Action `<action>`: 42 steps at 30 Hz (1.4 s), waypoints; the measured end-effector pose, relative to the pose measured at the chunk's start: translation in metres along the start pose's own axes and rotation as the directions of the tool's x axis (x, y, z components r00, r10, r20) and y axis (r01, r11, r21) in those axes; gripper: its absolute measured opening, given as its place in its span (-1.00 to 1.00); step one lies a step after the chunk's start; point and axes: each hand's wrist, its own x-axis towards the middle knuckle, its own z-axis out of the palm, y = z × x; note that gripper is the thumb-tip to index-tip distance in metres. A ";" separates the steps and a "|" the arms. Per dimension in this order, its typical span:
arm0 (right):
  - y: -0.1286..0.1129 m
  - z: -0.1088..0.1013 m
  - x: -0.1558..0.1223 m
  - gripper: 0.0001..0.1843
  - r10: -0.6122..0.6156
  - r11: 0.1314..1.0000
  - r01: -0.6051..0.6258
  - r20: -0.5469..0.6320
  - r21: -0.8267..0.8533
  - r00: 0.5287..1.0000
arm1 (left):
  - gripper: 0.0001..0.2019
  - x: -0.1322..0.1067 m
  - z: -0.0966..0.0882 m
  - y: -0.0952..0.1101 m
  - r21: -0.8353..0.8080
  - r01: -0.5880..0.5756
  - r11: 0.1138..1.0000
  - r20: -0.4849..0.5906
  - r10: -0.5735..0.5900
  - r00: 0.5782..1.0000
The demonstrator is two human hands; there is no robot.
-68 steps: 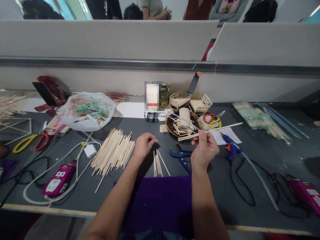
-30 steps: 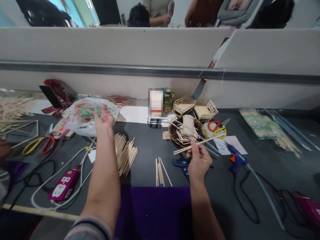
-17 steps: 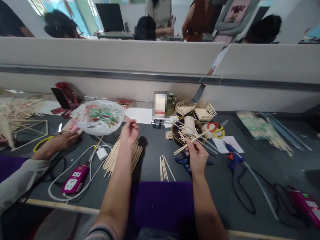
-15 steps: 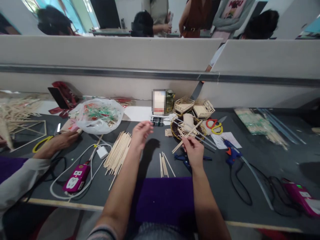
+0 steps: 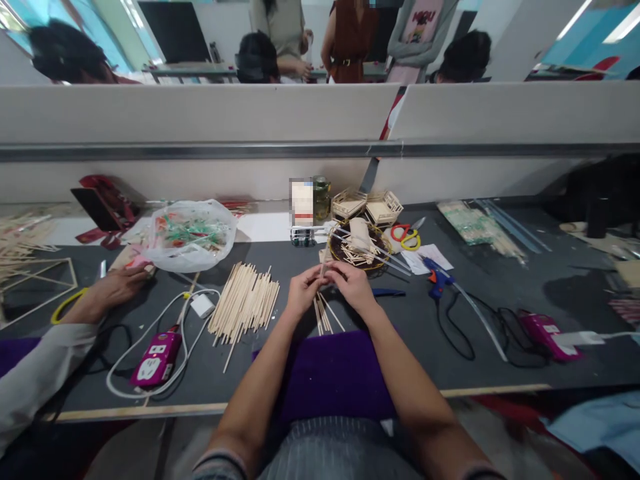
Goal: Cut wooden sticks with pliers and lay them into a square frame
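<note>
Held sticks [image 5: 325, 262]: pale, slender; gripped between the fingertips of my left hand [image 5: 304, 291] and right hand [image 5: 354, 285], ends showing past my fingers; count unclear.
Loose sticks [image 5: 325, 317]: a few, pale, straight; lying slightly fanned, just on the near side of my hands.
Stick pile [image 5: 243, 301]: many, pale, roughly parallel, ends uneven; lying flat, left of my left hand.

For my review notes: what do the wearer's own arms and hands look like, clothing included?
The left hand and right hand are ungloved, and no watch or bracelet shows. The forearms are bare. The left sleeve, greyish with a dark stripe near its cuff, ends around the elbow; only an edge of the right sleeve, also dark-striped, shows.
</note>
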 end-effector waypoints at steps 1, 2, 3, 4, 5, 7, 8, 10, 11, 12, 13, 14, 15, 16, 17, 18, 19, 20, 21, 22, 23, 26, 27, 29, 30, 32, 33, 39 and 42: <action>-0.001 0.000 -0.007 -0.76 0.078 0.993 -0.074 0.036 -0.092 0.996 | -0.70 -0.002 -0.004 -0.003 -0.005 0.009 1.000 -0.073 -0.010 0.997; -0.002 0.001 -0.016 -0.76 0.163 0.967 -0.144 0.077 -0.209 0.984 | -0.73 -0.003 -0.008 -0.005 -0.021 0.015 1.000 -0.156 -0.018 0.988; -0.003 0.004 -0.025 -0.76 0.248 0.919 -0.192 0.127 -0.343 0.960 | -0.74 -0.005 -0.012 -0.008 -0.048 0.014 0.999 -0.242 -0.025 0.970; -0.005 0.007 -0.035 -0.75 0.324 0.858 -0.207 0.182 -0.470 0.928 | -0.74 -0.006 -0.016 -0.010 -0.076 0.005 0.997 -0.317 -0.029 0.948; -0.007 0.012 -0.044 -0.71 0.378 0.798 -0.188 0.232 -0.572 0.896 | -0.74 -0.007 -0.019 -0.014 -0.098 -0.010 0.995 -0.376 -0.028 0.926; -0.010 0.025 -0.058 -0.60 0.442 0.712 -0.150 0.273 -0.686 0.854 | -0.74 -0.009 -0.023 -0.021 -0.103 -0.035 0.994 -0.447 -0.015 0.895; -0.012 0.033 -0.062 -0.57 0.447 0.691 -0.136 0.272 -0.710 0.852 | -0.74 -0.010 -0.024 -0.024 -0.088 -0.041 0.995 -0.463 -0.004 0.886; -0.013 0.045 -0.064 -0.60 0.449 0.681 -0.127 0.274 -0.721 0.851 | -0.76 -0.012 -0.024 -0.031 -0.044 -0.045 0.998 -0.467 0.019 0.884; -0.014 0.050 -0.062 -0.63 0.444 0.687 -0.126 0.276 -0.715 0.853 | -0.76 -0.013 -0.023 -0.034 -0.025 -0.043 0.999 -0.461 0.027 0.887; -0.013 0.053 -0.060 -0.67 0.439 0.695 -0.125 0.280 -0.708 0.854 | -0.76 -0.014 -0.023 -0.037 -0.011 -0.041 0.999 -0.451 0.031 0.892; -0.013 0.055 -0.057 -0.70 0.434 0.702 -0.124 0.283 -0.702 0.855 | -0.76 -0.014 -0.023 -0.039 0.000 -0.039 0.999 -0.444 0.035 0.896; -0.013 0.057 -0.054 -0.71 0.429 0.707 -0.124 0.283 -0.697 0.858 | -0.76 -0.015 -0.023 -0.040 0.008 -0.036 0.999 -0.439 0.036 0.898; -0.013 0.057 -0.051 -0.70 0.427 0.710 -0.126 0.281 -0.692 0.860 | -0.76 -0.015 -0.023 -0.041 0.013 -0.032 0.999 -0.437 0.034 0.899; -0.013 0.058 -0.050 -0.69 0.424 0.716 -0.129 0.281 -0.686 0.861 | -0.75 -0.016 -0.024 -0.042 0.014 -0.028 1.000 -0.439 0.032 0.898; -0.014 0.058 -0.049 -0.67 0.423 0.723 -0.133 0.282 -0.678 0.861 | -0.75 -0.016 -0.024 -0.042 0.015 -0.025 1.000 -0.443 0.029 0.896; -0.015 0.059 -0.049 -0.63 0.422 0.731 -0.137 0.285 -0.668 0.861 | -0.74 -0.016 -0.025 -0.042 0.011 -0.021 1.000 -0.446 0.024 0.895; -0.017 0.060 -0.049 -0.58 0.421 0.738 -0.140 0.288 -0.660 0.860 | -0.74 -0.016 -0.026 -0.042 0.007 -0.017 1.000 -0.449 0.019 0.893; -0.019 0.062 -0.050 -0.51 0.420 0.741 -0.140 0.290 -0.657 0.860 | -0.74 -0.016 -0.026 -0.041 0.007 -0.016 1.000 -0.451 0.017 0.892; -0.022 0.063 -0.051 -0.44 0.421 0.739 -0.139 0.292 -0.659 0.859 | -0.74 -0.016 -0.027 -0.041 0.010 -0.019 1.000 -0.455 0.021 0.890; -0.024 0.065 -0.052 -0.41 0.425 0.735 -0.135 0.295 -0.665 0.856 | -0.74 -0.016 -0.027 -0.041 0.015 -0.023 1.000 -0.457 0.027 0.889; -0.025 0.067 -0.052 -0.42 0.433 0.727 -0.133 0.299 -0.674 0.850 | -0.74 -0.016 -0.027 -0.041 0.023 -0.025 0.999 -0.456 0.033 0.890; -0.025 0.066 -0.047 -0.63 0.459 0.695 -0.118 0.312 -0.709 0.832 | -0.76 -0.016 -0.027 -0.041 0.059 -0.031 0.998 -0.451 0.054 0.891; -0.024 0.065 -0.044 -0.71 0.456 0.682 -0.102 0.313 -0.724 0.833 | -0.76 -0.016 -0.028 -0.041 0.068 -0.033 0.997 -0.453 0.061 0.889; -0.021 0.061 -0.036 -0.78 0.438 0.652 -0.061 0.310 -0.756 0.844 | -0.76 -0.016 -0.028 -0.040 0.073 -0.038 0.997 -0.454 0.067 0.889; -0.020 0.059 -0.032 -0.78 0.427 0.640 -0.042 0.310 -0.767 0.850 | -0.76 -0.016 -0.028 -0.040 0.069 -0.040 0.997 -0.454 0.068 0.888; -0.018 0.058 -0.025 -0.77 0.416 0.629 -0.019 0.315 -0.777 0.853 | -0.75 -0.015 -0.029 -0.038 0.067 -0.047 0.997 -0.455 0.072 0.888; -0.018 0.059 -0.023 -0.77 0.413 0.629 -0.010 0.322 -0.777 0.852 | -0.76 -0.015 -0.029 -0.037 0.072 -0.050 0.996 -0.458 0.078 0.886; -0.017 0.067 -0.016 -0.74 0.375 0.639 0.063 0.382 -0.766 0.845 | -0.79 -0.018 -0.029 -0.031 0.107 -0.061 0.992 -0.449 0.103 0.888; -0.012 0.068 -0.016 -0.72 0.354 0.651 0.102 0.420 -0.752 0.836 | -0.77 -0.018 -0.030 -0.031 0.107 -0.061 0.992 -0.452 0.104 0.886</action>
